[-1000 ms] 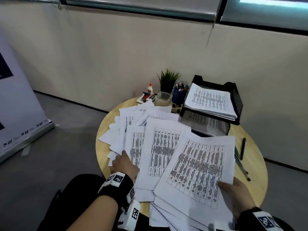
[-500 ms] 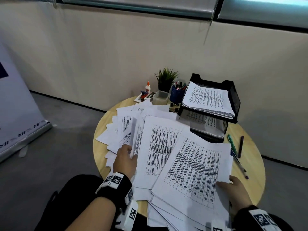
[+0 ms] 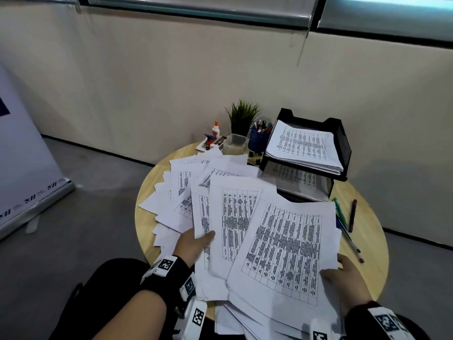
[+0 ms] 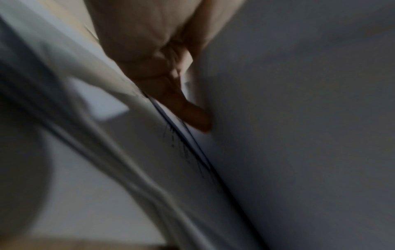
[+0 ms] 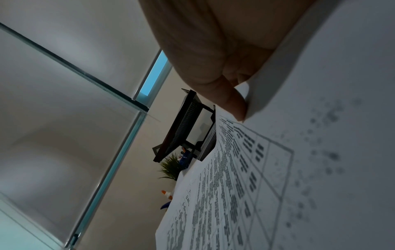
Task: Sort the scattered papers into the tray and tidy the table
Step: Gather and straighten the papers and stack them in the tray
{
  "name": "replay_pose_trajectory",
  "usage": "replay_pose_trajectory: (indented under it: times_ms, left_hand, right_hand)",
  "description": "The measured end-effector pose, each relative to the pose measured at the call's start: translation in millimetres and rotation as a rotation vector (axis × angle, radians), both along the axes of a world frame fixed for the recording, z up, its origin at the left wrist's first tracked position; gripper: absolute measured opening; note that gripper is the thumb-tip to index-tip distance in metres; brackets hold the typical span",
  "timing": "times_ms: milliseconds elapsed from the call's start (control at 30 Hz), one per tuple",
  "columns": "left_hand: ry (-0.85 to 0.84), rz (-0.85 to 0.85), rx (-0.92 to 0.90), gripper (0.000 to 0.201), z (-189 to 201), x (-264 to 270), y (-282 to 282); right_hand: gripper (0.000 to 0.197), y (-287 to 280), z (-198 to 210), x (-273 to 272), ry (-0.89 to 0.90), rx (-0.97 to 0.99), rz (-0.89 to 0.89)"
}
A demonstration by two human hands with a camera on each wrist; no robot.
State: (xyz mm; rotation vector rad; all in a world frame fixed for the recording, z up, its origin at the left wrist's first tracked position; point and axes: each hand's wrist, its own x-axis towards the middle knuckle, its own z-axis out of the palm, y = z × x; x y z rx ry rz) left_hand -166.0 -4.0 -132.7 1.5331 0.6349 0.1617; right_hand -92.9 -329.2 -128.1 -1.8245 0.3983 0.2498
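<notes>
Many printed sheets (image 3: 193, 192) lie fanned across a round wooden table (image 3: 367, 217). My left hand (image 3: 193, 244) pinches the lower edge of one lifted sheet (image 3: 203, 217), thumb on top; in the left wrist view its fingers (image 4: 188, 111) slip under paper. My right hand (image 3: 343, 278) grips a thick stack of printed papers (image 3: 286, 249) at its lower right corner, with the thumb (image 5: 230, 99) on the top page. A black two-tier mesh tray (image 3: 340, 148) stands at the back right, paper (image 3: 304, 146) in both tiers.
Behind the sheets stand a potted plant (image 3: 241, 116), a blue pen cup (image 3: 258, 138), a clear box (image 3: 234, 143), a glue bottle (image 3: 215, 130) and small desk items. Loose pens (image 3: 352, 214) lie on the table's right side. A wall runs close behind.
My left hand went from lying flat on the spread sheets to pinching one sheet and lifting its edge. The right hand keeps its hold on the stack.
</notes>
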Motion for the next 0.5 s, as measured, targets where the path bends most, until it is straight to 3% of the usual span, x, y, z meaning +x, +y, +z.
replay_pose_trajectory:
  times_ms: [67,200,400,500]
  left_hand:
    - [0.015,-0.065,-0.065,0.027,0,-2,-6]
    - [0.074,-0.152,-0.021,0.031,-2,-3,-11]
    - [0.121,-0.312,-0.079,0.028,1,-6,-18]
    - [0.114,-0.274,-0.146,0.025,1,-8,-25]
  right_hand:
    - [0.043,0,2,-1,-0.008,0.028,0.005]
    - [0.027,0,-6,2,-0.022,-0.057,-0.021]
    - [0.033,0,4,-2,0.054,-0.118,0.037]
    - [0.054,6,8,-8,0.027,-0.31,0.147]
